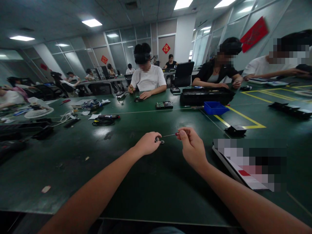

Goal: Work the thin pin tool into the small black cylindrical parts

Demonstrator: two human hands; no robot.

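Note:
My right hand (192,146) is closed around the reddish handle of a screwdriver (170,135). Its thin shaft points left, with the tip close to the fingers of my left hand (148,143). Those fingers are curled and pinch a small dark and silvery round part (157,139) just above the table; its exact kind is too small to tell. Beside it shows a small metal ring-shaped piece (162,142); whether the two are joined, I cannot tell.
Across the green table (136,188) lies an opened hard drive (164,105). A blue bin (215,108) stands before a long black casing (207,96). Coiled black cable (103,121) lies at left, a partly blurred white packet (243,172) at right. A co-worker (148,78) sits opposite.

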